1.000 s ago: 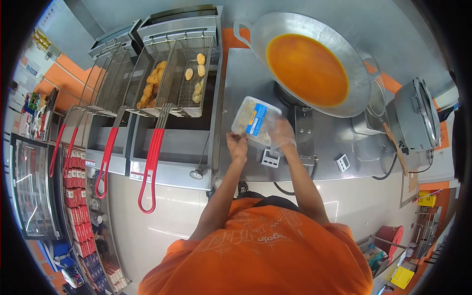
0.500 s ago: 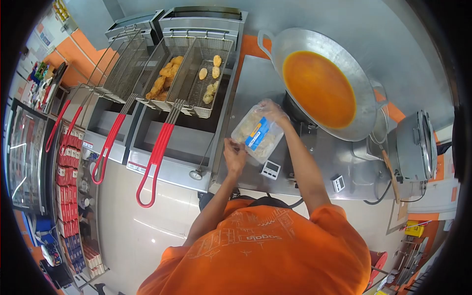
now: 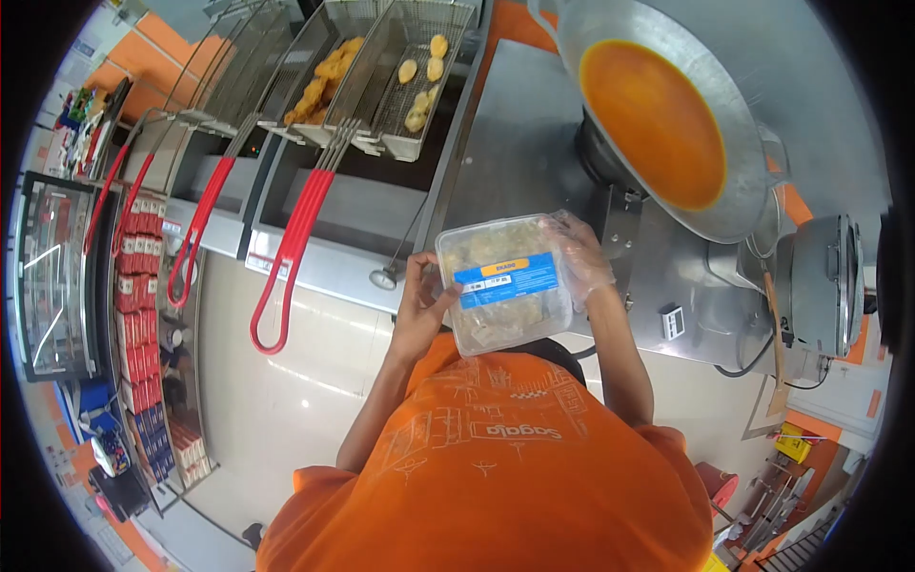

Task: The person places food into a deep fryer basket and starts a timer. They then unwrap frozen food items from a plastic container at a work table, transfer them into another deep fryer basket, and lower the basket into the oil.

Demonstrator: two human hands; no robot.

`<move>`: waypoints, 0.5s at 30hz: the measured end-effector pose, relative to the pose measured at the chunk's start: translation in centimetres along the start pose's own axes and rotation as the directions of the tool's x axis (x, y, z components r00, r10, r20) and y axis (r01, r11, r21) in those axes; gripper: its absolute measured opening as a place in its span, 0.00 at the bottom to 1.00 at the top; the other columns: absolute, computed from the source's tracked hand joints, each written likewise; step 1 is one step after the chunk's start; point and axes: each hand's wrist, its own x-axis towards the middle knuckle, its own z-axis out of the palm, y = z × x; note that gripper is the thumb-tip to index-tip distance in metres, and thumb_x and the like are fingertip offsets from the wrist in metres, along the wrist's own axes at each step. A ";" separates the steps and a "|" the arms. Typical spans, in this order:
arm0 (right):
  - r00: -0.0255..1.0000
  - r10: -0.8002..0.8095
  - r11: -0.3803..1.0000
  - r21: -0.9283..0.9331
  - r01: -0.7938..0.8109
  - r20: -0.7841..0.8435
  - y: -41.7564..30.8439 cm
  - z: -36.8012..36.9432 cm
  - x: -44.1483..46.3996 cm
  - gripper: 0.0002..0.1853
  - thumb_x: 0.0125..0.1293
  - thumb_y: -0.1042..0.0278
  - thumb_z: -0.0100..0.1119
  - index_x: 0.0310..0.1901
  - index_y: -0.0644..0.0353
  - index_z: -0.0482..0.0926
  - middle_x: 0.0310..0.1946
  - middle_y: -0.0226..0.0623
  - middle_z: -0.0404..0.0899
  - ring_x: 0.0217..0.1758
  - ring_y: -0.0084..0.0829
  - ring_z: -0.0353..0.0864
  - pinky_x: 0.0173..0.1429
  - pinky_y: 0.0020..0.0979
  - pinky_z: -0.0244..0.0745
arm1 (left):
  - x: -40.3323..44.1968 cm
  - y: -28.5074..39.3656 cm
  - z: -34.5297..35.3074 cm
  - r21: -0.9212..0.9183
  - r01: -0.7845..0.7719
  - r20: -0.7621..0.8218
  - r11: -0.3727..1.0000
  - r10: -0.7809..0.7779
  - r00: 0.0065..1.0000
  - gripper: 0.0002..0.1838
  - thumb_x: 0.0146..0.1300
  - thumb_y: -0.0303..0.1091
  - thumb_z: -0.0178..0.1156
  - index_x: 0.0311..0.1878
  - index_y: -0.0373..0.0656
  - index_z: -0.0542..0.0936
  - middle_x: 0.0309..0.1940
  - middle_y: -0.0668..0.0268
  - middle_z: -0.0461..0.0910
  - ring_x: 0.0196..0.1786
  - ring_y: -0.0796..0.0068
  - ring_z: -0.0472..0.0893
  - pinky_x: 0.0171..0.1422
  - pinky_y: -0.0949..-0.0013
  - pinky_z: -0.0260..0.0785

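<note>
A clear plastic food container [image 3: 500, 329] with a blue and orange label hangs in front of my orange shirt. Pale lumps show through its lid; I cannot make out what they are. My left hand [image 3: 419, 310] grips its left edge, thumb on the lid and fingers around the side. On the opposite side, my right hand [image 3: 581, 257], in a thin clear plastic glove, holds the upper right edge and corner. The labelled face points up toward me.
A large metal wok [image 3: 734, 114] of orange-brown liquid stands at the upper right. Fryer baskets [image 3: 381, 105] with fried pieces and red handles [image 3: 295, 248] jut out at the left. A small white timer [image 3: 673, 322] and a lidded pot [image 3: 822, 286] are at the right.
The container has come off the steel counter, closer to my body, and its label has turned toward me. Both hands moved with it. The camera view has shifted, so the fryers and wok appear higher.
</note>
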 end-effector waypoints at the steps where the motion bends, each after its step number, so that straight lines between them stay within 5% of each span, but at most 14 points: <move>1: 1.000 0.021 1.000 -0.006 -0.021 0.011 -0.2 0.4 -1.2 0.31 0.65 0.59 0.67 0.62 0.72 0.69 0.56 0.42 0.77 0.59 0.30 0.75 0.63 0.27 0.69 | -0.6 -0.4 -0.8 -0.064 0.027 0.041 0.998 -0.024 0.999 0.22 0.62 0.17 0.58 0.56 0.45 0.64 0.57 0.63 0.66 0.66 0.67 0.68 0.66 0.64 0.68; 4: 0.998 -0.002 1.000 0.012 0.001 0.063 -0.1 1.8 -3.2 0.22 0.67 0.64 0.65 0.57 0.69 0.73 0.51 0.39 0.79 0.56 0.27 0.77 0.61 0.26 0.70 | -2.9 0.3 -1.8 -0.070 0.089 0.070 0.994 -0.084 0.994 0.22 0.60 0.16 0.60 0.55 0.44 0.65 0.65 0.60 0.62 0.66 0.66 0.70 0.67 0.63 0.68; 6: 0.999 0.006 0.987 0.158 0.001 -0.043 1.5 2.7 -4.0 0.14 0.69 0.69 0.62 0.52 0.64 0.76 0.46 0.33 0.80 0.52 0.22 0.77 0.58 0.25 0.71 | -5.0 0.2 -2.5 -0.135 0.036 -0.024 0.990 -0.040 0.999 0.17 0.62 0.18 0.63 0.50 0.44 0.69 0.69 0.60 0.58 0.67 0.66 0.69 0.58 0.67 0.72; 7: 0.987 0.018 0.978 0.201 -0.051 0.159 2.1 2.2 -3.5 0.08 0.69 0.71 0.60 0.48 0.60 0.78 0.42 0.28 0.79 0.47 0.18 0.75 0.55 0.24 0.69 | -6.5 -0.3 -3.5 -0.029 -0.011 -0.010 1.000 0.010 1.000 0.14 0.62 0.19 0.63 0.47 0.42 0.71 0.71 0.59 0.57 0.65 0.68 0.70 0.58 0.67 0.72; 8: 0.976 0.058 0.981 0.170 -0.095 0.212 2.1 3.3 -3.6 0.08 0.69 0.71 0.60 0.48 0.60 0.78 0.42 0.28 0.79 0.47 0.18 0.75 0.55 0.24 0.69 | -8.0 -0.7 -4.2 0.082 -0.056 0.006 0.995 0.055 0.998 0.11 0.63 0.20 0.63 0.44 0.41 0.73 0.72 0.58 0.55 0.63 0.70 0.72 0.58 0.67 0.72; 11: 0.971 0.132 0.988 -0.103 -0.114 0.198 2.4 5.9 -4.8 0.03 0.70 0.70 0.59 0.41 0.59 0.78 0.37 0.24 0.76 0.43 0.16 0.72 0.52 0.21 0.66 | -12.4 -0.5 -3.7 -0.017 -0.054 -0.170 0.998 0.050 0.984 0.05 0.67 0.21 0.60 0.42 0.39 0.75 0.74 0.57 0.55 0.61 0.72 0.74 0.63 0.64 0.69; 15: 0.908 0.245 0.969 -0.113 -0.219 0.340 5.4 6.8 -3.5 0.03 0.70 0.71 0.58 0.40 0.59 0.78 0.36 0.25 0.76 0.42 0.16 0.72 0.51 0.21 0.67 | -15.5 -3.1 -2.8 -0.030 -0.071 -0.290 0.997 0.059 0.955 0.02 0.68 0.22 0.58 0.42 0.38 0.76 0.73 0.58 0.52 0.67 0.67 0.70 0.69 0.61 0.65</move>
